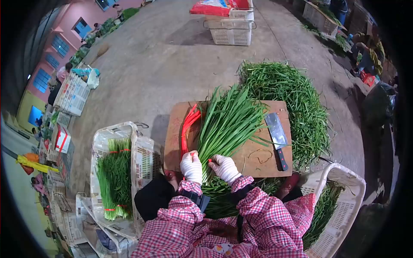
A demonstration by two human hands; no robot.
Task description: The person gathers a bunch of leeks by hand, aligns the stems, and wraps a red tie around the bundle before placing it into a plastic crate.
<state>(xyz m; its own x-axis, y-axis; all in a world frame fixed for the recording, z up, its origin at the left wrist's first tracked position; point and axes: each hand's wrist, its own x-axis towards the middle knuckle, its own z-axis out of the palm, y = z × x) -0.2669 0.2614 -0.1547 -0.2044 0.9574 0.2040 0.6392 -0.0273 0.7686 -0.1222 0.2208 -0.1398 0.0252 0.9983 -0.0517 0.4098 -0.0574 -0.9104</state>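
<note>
On a wooden board point(262, 161) lies a loose bunch of long green leafy stalks point(228, 122). My left hand point(191, 167), in a white glove, is closed at the near end of the red ties point(187, 124), left of the stalks. My right hand point(226, 168), also gloved in white, is closed just right of the stalk bases, with a small bit of red at its fingertips. A knife point(277, 135) with a black handle rests on the board's right side, its handle toward me.
Left stands a white crate point(134, 163) holding red-tied bundles point(114, 172). A heap of greens point(288, 99) lies beyond the board, to the right. Another crate point(344, 210) with greens is at my right. Stacked crates point(232, 32) stand ahead; people sit far left and right.
</note>
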